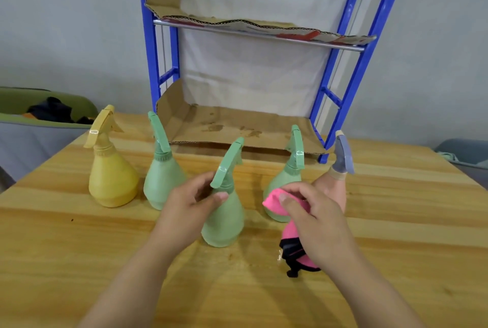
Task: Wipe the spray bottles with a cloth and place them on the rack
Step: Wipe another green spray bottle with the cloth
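Several spray bottles stand on the wooden table: a yellow one at the left, a green one beside it, a green one in the middle, another green one behind the cloth, and a peach bottle with a grey trigger at the right. My left hand grips the neck of the middle green bottle. My right hand holds a pink and black cloth just right of that bottle. The blue rack stands behind, its shelves lined with cardboard.
The rack's lower shelf cardboard is stained and bare; the upper shelf holds only cardboard. A green bin with dark items sits off the table at the left. A grey-blue object lies at the right edge.
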